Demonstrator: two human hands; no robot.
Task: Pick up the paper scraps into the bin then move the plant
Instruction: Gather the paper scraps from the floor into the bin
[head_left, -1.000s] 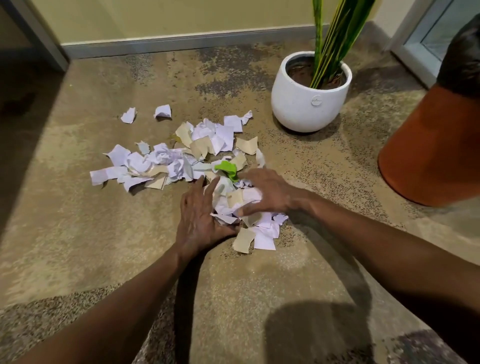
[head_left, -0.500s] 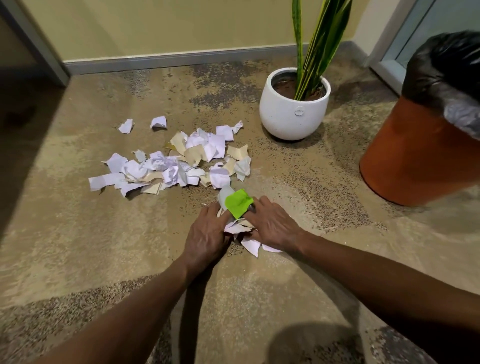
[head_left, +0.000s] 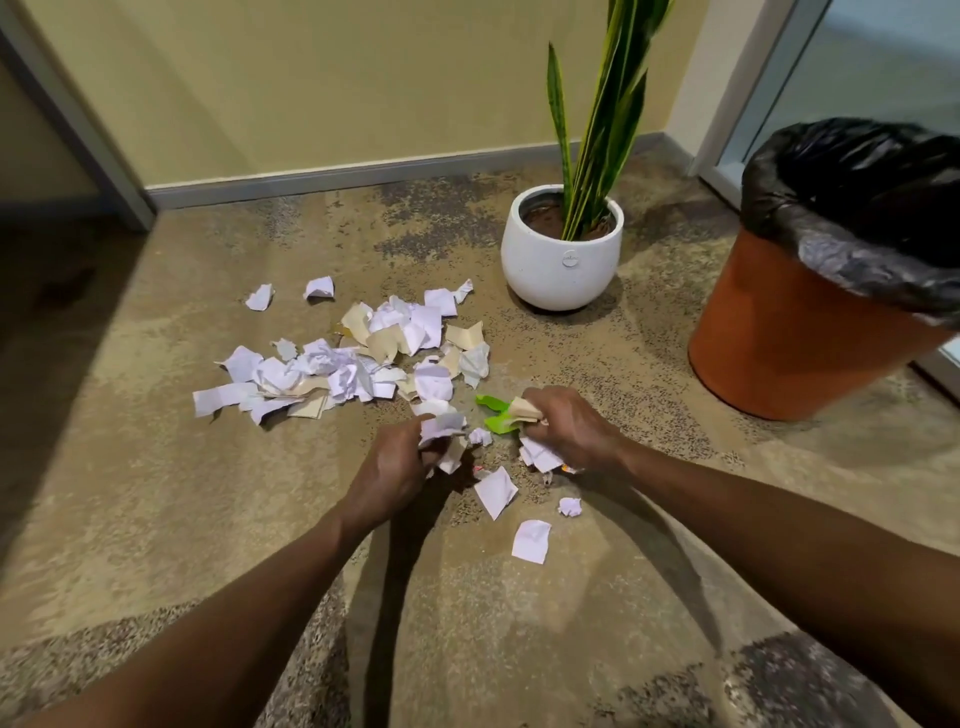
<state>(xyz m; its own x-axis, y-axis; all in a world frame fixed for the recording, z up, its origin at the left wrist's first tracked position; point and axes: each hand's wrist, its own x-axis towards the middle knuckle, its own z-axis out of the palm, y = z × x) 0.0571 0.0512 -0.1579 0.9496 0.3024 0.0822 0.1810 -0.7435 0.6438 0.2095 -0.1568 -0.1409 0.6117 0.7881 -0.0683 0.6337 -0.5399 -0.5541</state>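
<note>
A heap of white and beige paper scraps (head_left: 358, 358) lies on the floor left of centre. My left hand (head_left: 395, 467) is closed around a bunch of white scraps just above the floor. My right hand (head_left: 569, 428) grips another bunch, with a green scrap (head_left: 496, 413) and a beige piece sticking out. Three loose white scraps (head_left: 531, 540) lie under and in front of my hands. The plant (head_left: 597, 119) stands in a white pot (head_left: 563, 260) at the back. The orange bin (head_left: 800, 332) with a black liner stands at the right.
A yellow wall with a grey skirting board (head_left: 337, 179) closes the back. A glass door frame (head_left: 727, 104) is behind the bin. Two single scraps (head_left: 318, 287) lie apart at the far left of the heap. The floor is mottled brown carpet.
Both hands have closed on the gathered scraps and lifted them apart off the floor. A few white pieces have dropped below them. The view has tilted up, showing more of the bin.
</note>
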